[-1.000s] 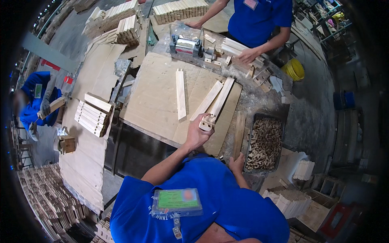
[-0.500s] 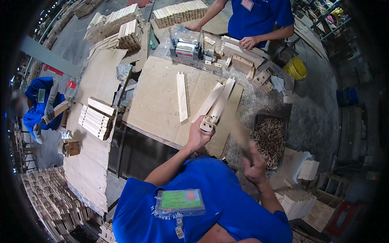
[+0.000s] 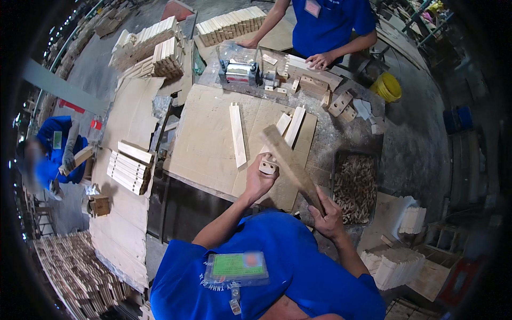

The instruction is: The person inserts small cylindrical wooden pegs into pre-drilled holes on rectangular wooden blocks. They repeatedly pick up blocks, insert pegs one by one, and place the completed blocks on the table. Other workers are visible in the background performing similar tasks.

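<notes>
My left hand [image 3: 257, 181] is closed around a pale wooden piece [image 3: 268, 167] with round holes in its end, above the cardboard sheet [image 3: 205, 122]. Gripped in my right hand [image 3: 329, 217] is a brownish flat wooden stick [image 3: 292, 166], slightly blurred. It slants up and left, passing close by the held piece and partly covering the slats behind. One of those, a pale wooden slat [image 3: 295, 128], points away from me beside another. A separate slat [image 3: 237, 134] lies on the cardboard to the left of my left hand.
A dark bin of wooden dowels [image 3: 354, 186] stands right of my right hand. Across the table, a co-worker's hand [image 3: 321, 60] rests on wooden parts near a metal clamp device [image 3: 241, 72]. Stacked slats [image 3: 128, 172] lie on the left; a yellow bucket [image 3: 386, 88] stands far right.
My right hand has swung the stick up and left, from beside the bin toward the held piece. My left hand keeps its grip, shifted slightly. The co-worker's hand moved a little left.
</notes>
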Action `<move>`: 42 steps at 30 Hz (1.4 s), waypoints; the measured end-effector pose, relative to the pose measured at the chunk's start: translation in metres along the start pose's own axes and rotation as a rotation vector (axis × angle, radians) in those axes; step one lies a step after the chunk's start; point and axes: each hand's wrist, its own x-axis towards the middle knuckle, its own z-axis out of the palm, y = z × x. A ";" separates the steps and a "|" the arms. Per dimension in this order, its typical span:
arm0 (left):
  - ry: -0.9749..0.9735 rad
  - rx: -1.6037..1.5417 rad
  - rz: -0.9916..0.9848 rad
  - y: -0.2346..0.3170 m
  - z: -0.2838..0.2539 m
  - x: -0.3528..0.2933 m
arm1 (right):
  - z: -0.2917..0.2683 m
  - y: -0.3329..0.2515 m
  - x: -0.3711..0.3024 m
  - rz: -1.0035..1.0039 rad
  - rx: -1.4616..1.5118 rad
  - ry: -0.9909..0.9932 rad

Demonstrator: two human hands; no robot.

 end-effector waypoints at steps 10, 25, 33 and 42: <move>0.255 0.135 0.175 -0.005 -0.026 0.044 | 0.078 0.098 -0.015 0.459 -0.145 0.257; -0.032 0.015 0.027 0.004 0.009 -0.017 | 0.048 0.176 0.015 0.839 -0.583 0.321; -0.139 0.077 0.039 0.014 0.020 -0.012 | 0.023 0.202 0.011 0.740 -0.213 0.333; -0.160 0.149 0.148 0.008 0.023 -0.011 | 0.013 0.221 -0.001 0.888 -0.167 0.577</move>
